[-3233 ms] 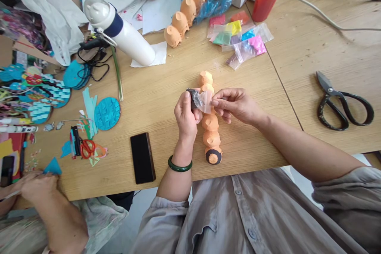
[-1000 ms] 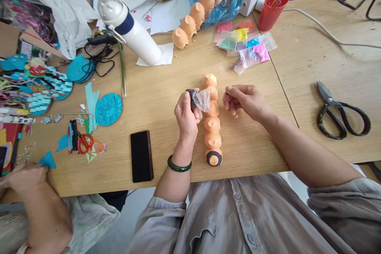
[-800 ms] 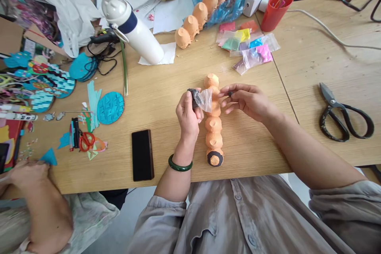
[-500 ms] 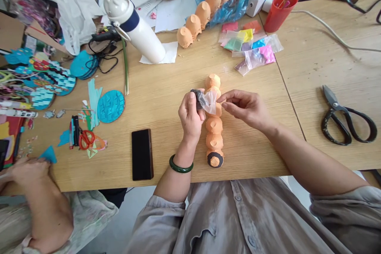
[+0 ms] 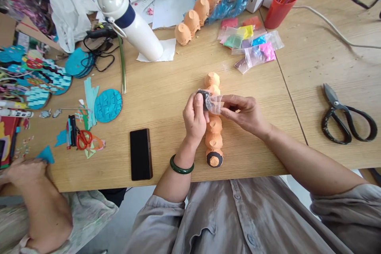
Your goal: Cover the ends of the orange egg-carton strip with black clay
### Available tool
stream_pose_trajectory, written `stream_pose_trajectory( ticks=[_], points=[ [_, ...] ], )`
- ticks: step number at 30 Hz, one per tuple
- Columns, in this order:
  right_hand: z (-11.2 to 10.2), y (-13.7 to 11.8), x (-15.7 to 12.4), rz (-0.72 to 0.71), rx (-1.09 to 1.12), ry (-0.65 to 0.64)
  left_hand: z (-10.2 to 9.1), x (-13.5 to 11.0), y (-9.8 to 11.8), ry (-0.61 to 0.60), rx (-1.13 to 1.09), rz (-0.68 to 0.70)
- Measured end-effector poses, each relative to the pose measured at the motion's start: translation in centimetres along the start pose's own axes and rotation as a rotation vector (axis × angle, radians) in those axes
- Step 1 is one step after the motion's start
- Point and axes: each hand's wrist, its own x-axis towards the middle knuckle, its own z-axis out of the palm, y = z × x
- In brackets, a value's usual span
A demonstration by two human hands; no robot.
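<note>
Bag of dark material (image 5: 213, 104), mid-frame, pinched in left hand (image 5: 195, 118); right hand (image 5: 248, 113) now overlapping its mouth, fingers parted, grip unclear; contents seemingly within reach.

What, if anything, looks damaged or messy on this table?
The upper orange carton strip has ragged, torn-looking edges, with small crumbs beside it. At far left, tiny scraps lie scattered.

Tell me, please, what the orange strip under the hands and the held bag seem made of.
Orange strip: probably molded paper pulp, matte, perhaps coated; its bumpy, rough surface resembles egg carton. Bag: likely thin plastic film, glossy; it looks clear, wrinkled and catches light.
</note>
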Motion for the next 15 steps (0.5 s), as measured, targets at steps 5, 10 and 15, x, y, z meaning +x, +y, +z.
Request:
stream_pose_trajectory(
  ticks=[5,10,15],
  points=[
    [0.5,0.6,-0.5,-0.156,-0.238,0.031,0.0,0.3,-0.4,-0.035,-0.121,-0.072],
    [0.6,0.8,-0.6,-0.259,-0.382,0.024,0.1,0.2,-0.6,-0.072,-0.166,-0.122],
    [-0.3,1.2,-0.1,-0.474,-0.634,0.022,0.3,-0.1,0.1,-0.095,-0.261,-0.189]
  ],
)
